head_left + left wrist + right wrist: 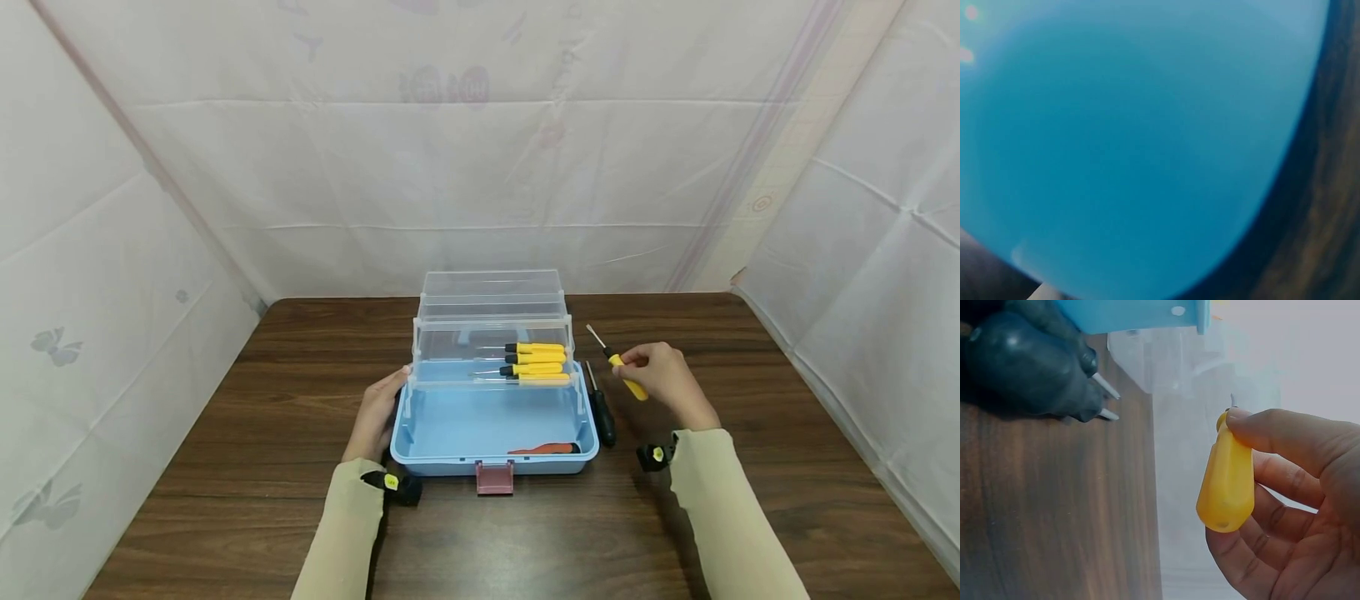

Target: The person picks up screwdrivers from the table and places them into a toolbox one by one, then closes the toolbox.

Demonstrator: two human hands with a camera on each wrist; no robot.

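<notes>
My right hand pinches one yellow screwdriver beside the toolbox; four lie in its tray; left hand rests flat against the toolbox.

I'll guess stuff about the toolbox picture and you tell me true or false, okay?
1. The right hand holds a yellow screwdriver. True.
2. The toolbox is closed. False: it is open, its clear tray raised.
3. The tray holds four yellow screwdrivers. True.
4. The left hand holds a hammer. False: it rests against the toolbox's side.
5. A black screwdriver lies on the table. True.
</notes>
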